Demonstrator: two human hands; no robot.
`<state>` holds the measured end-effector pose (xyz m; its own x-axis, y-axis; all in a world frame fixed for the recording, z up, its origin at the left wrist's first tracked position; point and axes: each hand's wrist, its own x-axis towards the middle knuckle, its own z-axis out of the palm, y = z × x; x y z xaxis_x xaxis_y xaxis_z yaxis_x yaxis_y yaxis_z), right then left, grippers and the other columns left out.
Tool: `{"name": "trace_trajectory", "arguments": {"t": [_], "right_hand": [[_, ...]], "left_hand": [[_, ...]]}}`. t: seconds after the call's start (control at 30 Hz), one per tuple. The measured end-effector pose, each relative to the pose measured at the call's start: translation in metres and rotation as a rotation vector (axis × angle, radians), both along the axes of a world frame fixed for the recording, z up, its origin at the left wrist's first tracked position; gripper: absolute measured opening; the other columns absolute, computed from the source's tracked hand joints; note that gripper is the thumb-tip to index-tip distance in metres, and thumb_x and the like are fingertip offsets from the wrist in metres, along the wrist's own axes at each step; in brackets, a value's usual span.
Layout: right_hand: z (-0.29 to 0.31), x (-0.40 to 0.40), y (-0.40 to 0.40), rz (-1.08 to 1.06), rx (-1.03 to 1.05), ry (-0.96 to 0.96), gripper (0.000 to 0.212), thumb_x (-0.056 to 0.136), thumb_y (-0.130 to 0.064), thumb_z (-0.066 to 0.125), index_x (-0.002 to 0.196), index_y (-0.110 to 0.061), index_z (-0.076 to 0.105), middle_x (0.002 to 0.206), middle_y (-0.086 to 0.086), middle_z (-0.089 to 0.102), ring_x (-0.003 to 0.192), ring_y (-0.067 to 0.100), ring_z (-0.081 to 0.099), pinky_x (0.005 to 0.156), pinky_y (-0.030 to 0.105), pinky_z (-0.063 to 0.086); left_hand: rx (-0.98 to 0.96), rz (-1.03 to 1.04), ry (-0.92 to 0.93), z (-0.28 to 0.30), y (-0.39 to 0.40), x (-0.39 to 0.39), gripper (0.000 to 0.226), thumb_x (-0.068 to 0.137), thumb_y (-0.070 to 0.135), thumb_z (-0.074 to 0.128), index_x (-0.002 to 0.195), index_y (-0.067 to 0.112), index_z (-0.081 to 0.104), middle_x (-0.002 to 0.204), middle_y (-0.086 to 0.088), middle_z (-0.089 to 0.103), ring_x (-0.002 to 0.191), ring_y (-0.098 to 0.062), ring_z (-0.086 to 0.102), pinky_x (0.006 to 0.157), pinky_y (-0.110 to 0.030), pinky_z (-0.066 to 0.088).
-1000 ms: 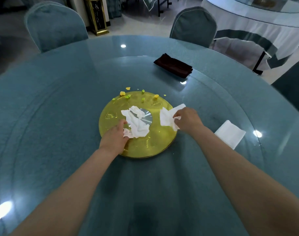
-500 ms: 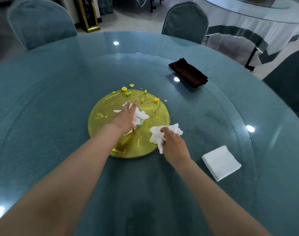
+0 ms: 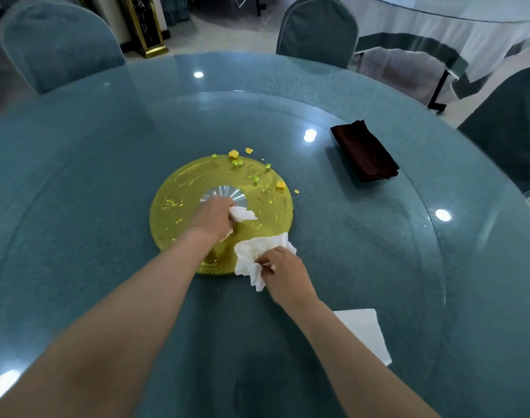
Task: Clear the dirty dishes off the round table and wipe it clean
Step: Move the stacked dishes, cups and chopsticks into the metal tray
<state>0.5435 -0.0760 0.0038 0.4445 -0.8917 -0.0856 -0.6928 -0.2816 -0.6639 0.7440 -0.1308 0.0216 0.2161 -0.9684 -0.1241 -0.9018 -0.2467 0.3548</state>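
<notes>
A yellow-green round disc [image 3: 179, 203] with a silver hub lies at the middle of the round glass table [image 3: 76, 182]. My left hand [image 3: 212, 217] is on the disc near the hub and grips a crumpled white tissue [image 3: 242, 214]. My right hand [image 3: 283, 273] pinches a second crumpled white tissue [image 3: 254, 251] at the disc's near right rim. Small yellow and green food scraps [image 3: 235, 158] lie along the disc's far edge and on the glass beside it.
A folded dark brown cloth [image 3: 364, 150] lies at the far right of the turntable glass. A folded white napkin [image 3: 366, 333] sits near my right forearm. Covered chairs [image 3: 318, 28] stand around the far rim, and another draped table [image 3: 453, 22] stands behind.
My left hand has bunched its tissue and drawn it toward the near side of the hub. My right hand has pulled its tissue nearer, to the disc's near right rim. The view shifted left.
</notes>
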Motion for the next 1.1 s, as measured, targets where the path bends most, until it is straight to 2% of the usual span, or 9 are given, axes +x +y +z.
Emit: {"name": "trace_trajectory", "arguments": {"t": [0.1, 0.2, 0.4, 0.57, 0.67, 0.8, 0.9, 1.03, 1.1], "right_hand": [[0.006, -0.001, 0.011, -0.176, 0.097, -0.1, 0.013, 0.085, -0.007, 0.056, 0.088, -0.016, 0.065, 0.094, -0.004, 0.061, 0.084, 0.011, 0.053, 0.065, 0.009, 0.038], [0.014, -0.002, 0.026, -0.316, 0.148, -0.231, 0.009, 0.079, -0.011, 0.066, 0.075, -0.019, 0.062, 0.077, -0.01, 0.062, 0.075, 0.009, 0.056, 0.061, 0.014, 0.039], [0.043, 0.002, 0.058, -0.363, 0.26, -0.377, 0.017, 0.079, -0.011, 0.066, 0.074, -0.027, 0.068, 0.07, -0.012, 0.067, 0.068, 0.004, 0.059, 0.062, 0.014, 0.046], [0.048, -0.007, 0.097, -0.203, 0.333, -0.366, 0.019, 0.088, -0.014, 0.061, 0.097, -0.029, 0.068, 0.089, -0.017, 0.068, 0.081, -0.004, 0.062, 0.07, 0.011, 0.046], [0.031, -0.025, 0.132, 0.047, 0.114, -0.021, 0.029, 0.091, -0.027, 0.059, 0.12, -0.024, 0.058, 0.116, -0.011, 0.057, 0.107, 0.005, 0.052, 0.092, 0.018, 0.039], [0.017, -0.033, 0.175, 0.404, -0.035, 0.278, 0.051, 0.088, -0.047, 0.054, 0.133, -0.026, 0.048, 0.13, -0.006, 0.045, 0.121, 0.018, 0.04, 0.105, 0.03, 0.032], [0.017, -0.026, 0.196, 0.402, -0.041, 0.32, 0.055, 0.087, -0.048, 0.054, 0.136, -0.024, 0.044, 0.13, -0.004, 0.043, 0.119, 0.02, 0.039, 0.104, 0.032, 0.033], [0.021, -0.007, 0.211, 0.355, -0.023, 0.368, 0.042, 0.091, -0.034, 0.056, 0.13, -0.02, 0.047, 0.125, 0.002, 0.047, 0.116, 0.025, 0.043, 0.1, 0.034, 0.038], [0.023, 0.009, 0.217, 0.349, 0.026, 0.397, 0.039, 0.09, -0.025, 0.057, 0.127, -0.018, 0.046, 0.124, 0.006, 0.046, 0.114, 0.026, 0.043, 0.098, 0.035, 0.04]], "left_hand": [[-0.038, 0.059, 0.235, 0.003, 0.043, -0.02, 0.009, 0.086, 0.022, 0.064, 0.09, 0.024, 0.071, 0.086, 0.005, 0.067, 0.078, -0.018, 0.061, 0.061, -0.029, 0.042], [-0.026, 0.035, 0.511, 0.01, 0.088, -0.041, 0.023, 0.089, 0.016, 0.057, 0.079, 0.034, 0.067, 0.074, 0.01, 0.068, 0.07, -0.012, 0.061, 0.057, -0.026, 0.044], [-0.03, 0.225, 1.109, 0.028, 0.147, -0.073, 0.02, 0.098, 0.027, 0.055, 0.117, 0.026, 0.062, 0.08, 0.011, 0.065, 0.06, 0.003, 0.056, 0.051, -0.012, 0.04], [-0.133, 0.224, 0.994, 0.03, 0.189, -0.055, 0.015, 0.094, 0.015, 0.062, 0.1, 0.028, 0.064, 0.083, 0.01, 0.067, 0.07, 0.002, 0.061, 0.053, -0.013, 0.045], [-0.139, 0.217, 0.794, 0.014, 0.218, -0.035, 0.02, 0.091, 0.025, 0.061, 0.105, 0.038, 0.062, 0.113, 0.006, 0.061, 0.095, 0.005, 0.06, 0.07, -0.011, 0.046], [-0.202, 0.271, 0.628, 0.005, 0.256, -0.022, 0.024, 0.094, 0.018, 0.057, 0.114, 0.031, 0.059, 0.122, 0.009, 0.051, 0.102, 0.027, 0.041, 0.076, 0.0, 0.037], [-0.233, 0.302, 0.574, 0.001, 0.284, -0.013, 0.024, 0.094, 0.02, 0.055, 0.115, 0.031, 0.058, 0.124, 0.005, 0.05, 0.106, 0.018, 0.045, 0.084, -0.017, 0.043], [-0.323, 0.326, 0.487, 0.005, 0.319, -0.009, 0.035, 0.09, 0.028, 0.053, 0.123, 0.017, 0.056, 0.124, 0.001, 0.049, 0.102, 0.028, 0.037, 0.077, 0.0, 0.034], [-0.355, 0.354, 0.463, 0.005, 0.337, -0.006, 0.037, 0.089, 0.027, 0.053, 0.125, 0.014, 0.055, 0.123, 0.0, 0.048, 0.1, 0.028, 0.037, 0.083, -0.012, 0.04]]}}
